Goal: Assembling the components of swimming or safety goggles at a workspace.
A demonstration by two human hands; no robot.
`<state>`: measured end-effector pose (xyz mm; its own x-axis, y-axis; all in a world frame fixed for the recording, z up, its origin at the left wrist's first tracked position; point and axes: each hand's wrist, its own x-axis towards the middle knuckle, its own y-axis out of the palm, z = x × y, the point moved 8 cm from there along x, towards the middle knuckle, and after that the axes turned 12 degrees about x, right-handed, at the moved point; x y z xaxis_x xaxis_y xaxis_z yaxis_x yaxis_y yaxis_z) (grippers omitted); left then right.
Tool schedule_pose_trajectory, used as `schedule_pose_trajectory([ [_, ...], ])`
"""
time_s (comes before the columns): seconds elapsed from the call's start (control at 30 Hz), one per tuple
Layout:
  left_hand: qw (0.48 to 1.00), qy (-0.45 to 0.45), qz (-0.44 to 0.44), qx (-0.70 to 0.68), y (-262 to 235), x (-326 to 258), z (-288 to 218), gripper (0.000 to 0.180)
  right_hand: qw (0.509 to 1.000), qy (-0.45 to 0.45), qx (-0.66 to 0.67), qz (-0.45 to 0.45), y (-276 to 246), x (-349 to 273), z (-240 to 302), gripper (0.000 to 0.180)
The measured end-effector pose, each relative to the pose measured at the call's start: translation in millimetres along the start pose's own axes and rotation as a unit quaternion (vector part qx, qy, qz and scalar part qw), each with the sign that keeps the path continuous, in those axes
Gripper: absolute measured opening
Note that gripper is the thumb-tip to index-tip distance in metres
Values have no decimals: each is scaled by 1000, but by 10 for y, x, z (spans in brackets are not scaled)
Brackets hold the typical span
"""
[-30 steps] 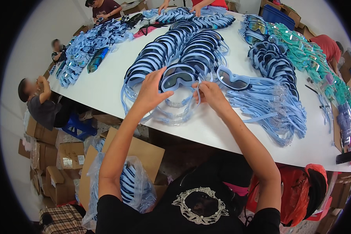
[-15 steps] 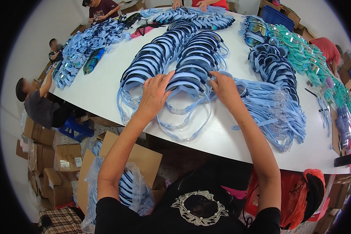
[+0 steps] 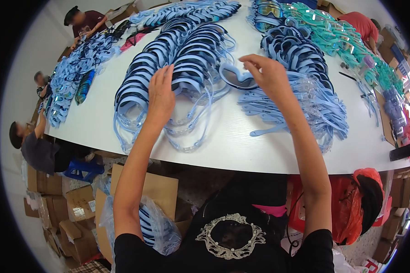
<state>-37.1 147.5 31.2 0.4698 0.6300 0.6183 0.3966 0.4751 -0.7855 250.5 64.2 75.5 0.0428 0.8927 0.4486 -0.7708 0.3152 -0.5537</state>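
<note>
Two long rows of light-blue swim goggles with dark lenses, a left row [image 3: 139, 75] and a right row [image 3: 191, 61], stand nested on the white table [image 3: 223, 145]. My left hand [image 3: 161, 93] lies at the near end between them, fingers stretched out and holding nothing. To the right, my right hand [image 3: 271, 75] hovers with its fingers bent and apart. Just beside those fingertips a single pair of goggles [image 3: 238, 78] lies apart from the rows, lens upward. Below and right of that hand is a heap of light-blue straps with clear buckles [image 3: 300, 107].
Dark-lensed goggles [image 3: 296, 50] and teal goggles [image 3: 330, 32] fill the right side. More blue goggles [image 3: 77, 68] are piled far left, where people sit working. A cardboard box [image 3: 157, 186] with bagged goggles stands below the table edge, near a red bag [image 3: 351, 214].
My right hand has moved right, away from the right row, and a single pair of goggles now lies by it. My left hand has come off the row's near end. The view has shifted.
</note>
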Motion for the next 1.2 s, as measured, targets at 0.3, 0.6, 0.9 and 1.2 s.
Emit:
schedule_pose_trajectory([
  [0.3,949,90,71,-294,-212,251,-1618,56,999,28,-35,17,-150,-412,-409,54],
  [0.6,978,178,8,-105,437,507,-2031,57,992,-55,-109,37,-87,-1326,108,19],
  [0.9,981,189,-29,-15,389,651,-2105,36,972,-112,-198,58,80,-1701,274,12],
  [1.2,859,-29,136,-493,372,1015,-1689,34,994,-70,-87,0,-25,-1365,81,11],
])
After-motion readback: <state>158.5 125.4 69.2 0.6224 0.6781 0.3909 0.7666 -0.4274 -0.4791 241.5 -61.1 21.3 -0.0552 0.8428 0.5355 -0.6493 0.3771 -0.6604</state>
